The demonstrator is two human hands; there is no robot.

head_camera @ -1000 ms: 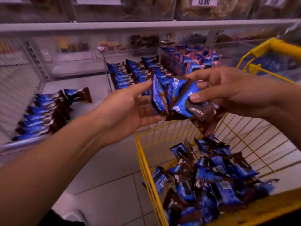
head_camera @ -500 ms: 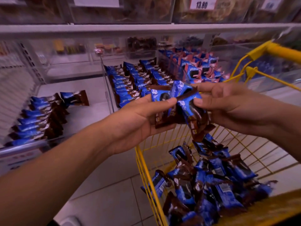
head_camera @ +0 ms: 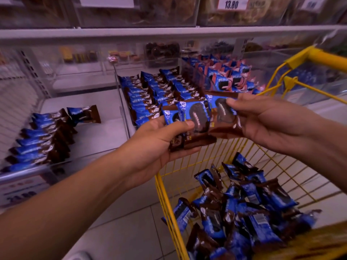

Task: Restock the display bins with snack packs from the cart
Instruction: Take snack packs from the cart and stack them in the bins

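Observation:
My left hand (head_camera: 159, 145) grips a fan of blue-and-brown snack packs (head_camera: 193, 121) from below, thumb across their fronts. My right hand (head_camera: 262, 121) pinches the rightmost pack (head_camera: 221, 117) of the same bunch, thumb on its cookie picture. Both hands hover above the near left corner of the yellow wire cart (head_camera: 169, 203), where many loose packs (head_camera: 244, 209) lie heaped. Behind the hands a clear middle bin (head_camera: 120, 94) holds tight rows of the same packs (head_camera: 155, 94). The left bin (head_camera: 20, 172) has one row of packs (head_camera: 39, 139) along its left side.
A right-hand bin holds blue-and-pink packs (head_camera: 231, 77). The cart's yellow handle (head_camera: 319, 57) rises at the upper right. A shelf (head_camera: 169, 31) with clear boxes and a price tag (head_camera: 231, 3) runs overhead. White floor tiles (head_camera: 122, 222) show below my left arm.
Both hands have flattened and spread the bunch of packs so their fronts face me. The left thumb now lies across the packs, and the view has shifted slightly right.

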